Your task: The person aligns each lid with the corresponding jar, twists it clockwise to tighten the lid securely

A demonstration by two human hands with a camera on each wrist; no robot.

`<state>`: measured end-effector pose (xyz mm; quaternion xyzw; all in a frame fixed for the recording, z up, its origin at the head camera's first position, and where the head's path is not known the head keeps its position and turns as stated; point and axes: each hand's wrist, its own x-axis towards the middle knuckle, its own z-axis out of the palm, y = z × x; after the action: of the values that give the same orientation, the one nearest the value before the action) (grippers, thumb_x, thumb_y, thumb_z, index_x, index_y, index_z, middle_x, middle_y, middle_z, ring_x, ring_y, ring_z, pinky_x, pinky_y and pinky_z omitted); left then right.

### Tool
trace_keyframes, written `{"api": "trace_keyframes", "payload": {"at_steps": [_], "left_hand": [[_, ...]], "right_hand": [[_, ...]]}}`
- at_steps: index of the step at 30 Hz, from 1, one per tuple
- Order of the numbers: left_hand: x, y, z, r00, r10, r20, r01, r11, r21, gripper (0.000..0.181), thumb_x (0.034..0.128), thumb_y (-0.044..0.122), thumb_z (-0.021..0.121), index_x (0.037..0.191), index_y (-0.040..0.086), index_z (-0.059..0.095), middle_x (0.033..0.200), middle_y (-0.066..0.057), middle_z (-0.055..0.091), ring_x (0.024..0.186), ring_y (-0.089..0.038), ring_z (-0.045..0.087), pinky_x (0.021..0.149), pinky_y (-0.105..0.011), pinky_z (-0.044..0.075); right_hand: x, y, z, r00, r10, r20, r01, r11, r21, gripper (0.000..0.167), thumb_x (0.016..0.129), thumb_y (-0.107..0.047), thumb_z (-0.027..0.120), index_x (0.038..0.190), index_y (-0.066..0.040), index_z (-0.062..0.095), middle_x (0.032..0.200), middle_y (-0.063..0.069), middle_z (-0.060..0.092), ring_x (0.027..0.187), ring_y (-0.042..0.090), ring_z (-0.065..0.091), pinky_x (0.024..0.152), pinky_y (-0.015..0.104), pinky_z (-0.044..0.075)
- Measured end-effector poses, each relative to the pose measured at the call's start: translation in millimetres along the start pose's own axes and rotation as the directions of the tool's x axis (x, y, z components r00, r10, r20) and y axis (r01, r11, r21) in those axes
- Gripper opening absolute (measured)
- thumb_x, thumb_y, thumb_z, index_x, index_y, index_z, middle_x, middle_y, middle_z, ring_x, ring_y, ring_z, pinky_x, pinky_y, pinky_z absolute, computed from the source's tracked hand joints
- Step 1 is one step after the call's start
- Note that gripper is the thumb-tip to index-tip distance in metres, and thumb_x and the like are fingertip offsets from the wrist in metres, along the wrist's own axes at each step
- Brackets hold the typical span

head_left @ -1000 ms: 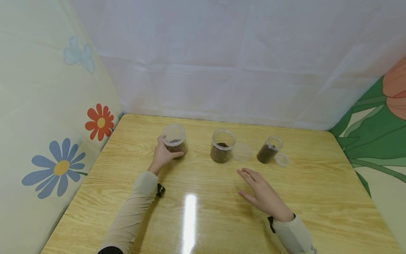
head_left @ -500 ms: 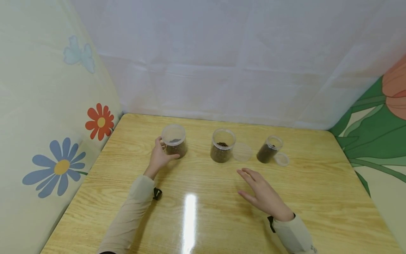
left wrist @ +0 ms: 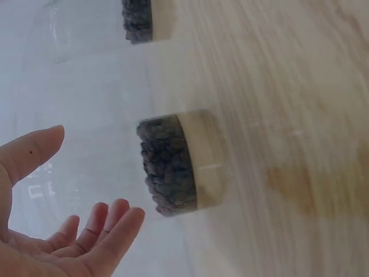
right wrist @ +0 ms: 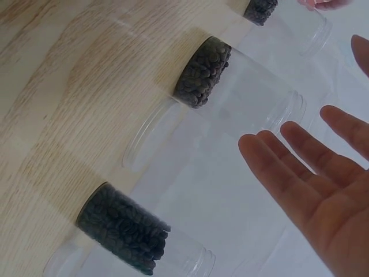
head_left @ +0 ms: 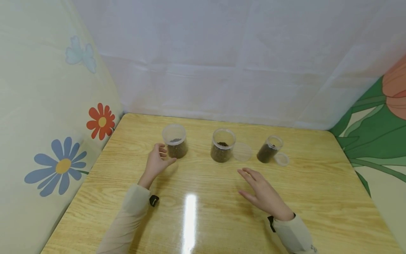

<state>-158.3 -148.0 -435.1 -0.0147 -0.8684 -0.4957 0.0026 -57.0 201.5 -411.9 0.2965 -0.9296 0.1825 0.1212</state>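
Three clear jars holding dark beans that look like coffee beans stand in a row in the head view. My left hand (head_left: 156,163) is just left of and in front of the wide left jar (head_left: 177,148), fingers and thumb spread and apart from it. In the left wrist view the beans (left wrist: 168,166) lie low in that jar. My right hand (head_left: 263,195) hovers, fingers extended and holding nothing, in front of the middle jar (head_left: 221,153) and the narrow right jar (head_left: 267,152). Whether the left jar has a lid on, I cannot tell.
A clear round lid (head_left: 242,152) lies right of the middle jar, and a smaller one (head_left: 281,159) beside the narrow jar. The wooden table (head_left: 215,211) ends at a white cloth backdrop (head_left: 215,63). Flower-printed panels (head_left: 41,106) flank both sides.
My left hand has let go of the left jar and drawn back toward the lower left. The jar stays in place. My right hand has hardly moved.
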Motion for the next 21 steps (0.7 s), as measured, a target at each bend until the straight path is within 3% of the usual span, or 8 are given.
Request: {"api": "trace_keyframes", "payload": {"at_steps": [5, 9, 16, 21], "left_hand": [[-9.8, 6.9, 1.7, 0.996, 0.087, -0.012, -0.088, 0.996, -0.027, 0.044, 0.0761, 0.008, 0.073, 0.109, -0.007, 0.048, 0.098, -0.023, 0.054, 0.082, -0.029, 0.058, 0.068, -0.035, 0.051], [-16.6, 14.0, 5.0, 0.987, 0.158, -0.019, -0.158, 0.986, -0.051, 0.031, 0.0778, 0.006, 0.070, 0.100, -0.006, 0.053, 0.091, -0.022, 0.057, 0.073, -0.024, 0.057, 0.060, -0.027, 0.049], [-26.8, 23.6, 12.8, 0.955, 0.295, 0.018, -0.293, 0.954, -0.060, 0.016, 0.0796, 0.005, 0.068, 0.089, 0.000, 0.056, 0.075, -0.006, 0.057, 0.066, -0.016, 0.054, 0.058, -0.024, 0.049], [-32.1, 29.7, 18.5, 0.936, 0.344, 0.068, -0.341, 0.938, -0.058, 0.015, 0.0799, 0.007, 0.068, 0.086, -0.002, 0.057, 0.071, -0.002, 0.057, 0.065, -0.014, 0.053, 0.055, -0.023, 0.049]], "right_hand": [[-0.4, 0.4, -0.3, 1.000, 0.007, -0.021, -0.006, 1.000, 0.006, 0.066, 0.071, -0.013, 0.077, 0.127, 0.003, 0.047, 0.119, 0.022, 0.051, 0.103, 0.036, 0.052, 0.079, 0.047, 0.049], [0.6, 2.1, 0.0, 0.995, -0.017, -0.096, 0.019, 1.000, 0.018, 0.060, 0.069, -0.008, 0.078, 0.122, 0.004, 0.052, 0.114, 0.021, 0.054, 0.100, 0.034, 0.055, 0.079, 0.045, 0.050], [1.0, 4.3, -0.8, 0.974, -0.048, -0.222, 0.058, 0.997, 0.040, 0.038, 0.086, -0.023, 0.063, 0.112, 0.005, 0.057, 0.107, 0.020, 0.059, 0.095, 0.033, 0.059, 0.076, 0.043, 0.051], [-0.5, 4.6, -1.3, 0.971, -0.028, -0.238, 0.040, 0.998, 0.046, 0.033, 0.085, -0.021, 0.064, 0.105, 0.004, 0.060, 0.104, 0.020, 0.061, 0.092, 0.033, 0.060, 0.073, 0.043, 0.052]]}}
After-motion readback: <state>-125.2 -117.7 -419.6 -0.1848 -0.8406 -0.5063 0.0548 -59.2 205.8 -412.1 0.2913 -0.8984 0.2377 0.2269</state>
